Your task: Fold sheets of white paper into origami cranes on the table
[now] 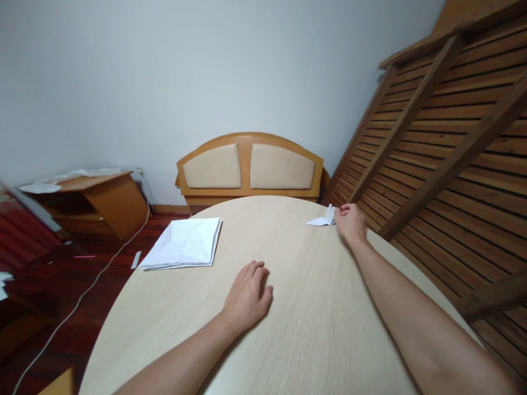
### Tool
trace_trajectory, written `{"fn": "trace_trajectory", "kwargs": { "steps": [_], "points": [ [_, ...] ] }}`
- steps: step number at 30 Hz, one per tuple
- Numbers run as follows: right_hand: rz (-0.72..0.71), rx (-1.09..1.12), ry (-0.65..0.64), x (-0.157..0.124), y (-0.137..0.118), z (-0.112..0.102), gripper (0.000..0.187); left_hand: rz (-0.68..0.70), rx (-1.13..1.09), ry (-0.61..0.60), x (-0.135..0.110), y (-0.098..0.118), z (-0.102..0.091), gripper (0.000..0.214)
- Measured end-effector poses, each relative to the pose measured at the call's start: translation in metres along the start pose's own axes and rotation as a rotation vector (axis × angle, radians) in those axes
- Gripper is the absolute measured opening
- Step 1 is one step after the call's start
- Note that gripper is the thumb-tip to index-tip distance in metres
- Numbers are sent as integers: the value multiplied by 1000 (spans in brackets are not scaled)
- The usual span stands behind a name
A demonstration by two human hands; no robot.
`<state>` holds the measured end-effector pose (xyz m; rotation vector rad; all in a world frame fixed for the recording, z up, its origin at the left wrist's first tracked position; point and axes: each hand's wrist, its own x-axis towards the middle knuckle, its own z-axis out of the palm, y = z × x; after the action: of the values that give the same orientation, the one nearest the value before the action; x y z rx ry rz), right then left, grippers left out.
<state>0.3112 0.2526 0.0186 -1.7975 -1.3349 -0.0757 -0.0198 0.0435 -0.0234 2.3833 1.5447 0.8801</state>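
Observation:
At the far right of the round table [313,307], my right hand [352,221] is at a white folded-paper crane [325,219]. Its thumb and fingertips are closed on the crane's right side and hide that part. One pointed wing lies out to the left, and a thin upright fold shows at the top. My left hand [248,296] rests palm down on the tabletop near the middle, holding nothing, with its fingers loosely bent and the thumb apart. To its upper left lies a stack of creased white paper sheets [183,241].
A wooden headboard [249,140] stands against the wall behind the table. Wooden slats [436,142] lean along the right side. A low wooden cabinet [111,206] and a white cable [96,277] are on the left.

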Motion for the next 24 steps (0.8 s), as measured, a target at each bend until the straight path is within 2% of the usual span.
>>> {"fn": "trace_trajectory", "kwargs": {
  "steps": [3, 6, 9, 12, 13, 15, 18, 21, 24],
  "points": [
    [-36, -23, -61, -23, -11, -5, 23, -39, -35, -10, 1, 0, -4, 28],
    [-145, -115, -227, -55, -24, -10, 24, -111, -16, 11, 8, -10, -22, 35],
    [-296, -223, -385, -89, -36, -18, 31, -187, 112, 130, 15, -34, -53, 36],
    [-356, -233, -468, -123, -43, -27, 37, -317, 313, 243, 15, -65, -81, 38],
    [-375, -241, -506, -133, -44, -31, 41, -346, 362, 244, 13, -73, -87, 38],
    [-393, -238, -555, -151, -43, -36, 46, -374, 421, 195, 9, -85, -89, 37],
    [-409, -213, -569, -172, -37, -43, 46, -392, 459, 125, 5, -91, -80, 42],
    [-457, -191, -548, -181, -27, -49, 46, -446, 489, 112, 5, -89, -68, 51],
    [-482, -173, -576, -183, -19, -54, 46, -539, 482, 115, 6, -89, -64, 57]
  ]
}}
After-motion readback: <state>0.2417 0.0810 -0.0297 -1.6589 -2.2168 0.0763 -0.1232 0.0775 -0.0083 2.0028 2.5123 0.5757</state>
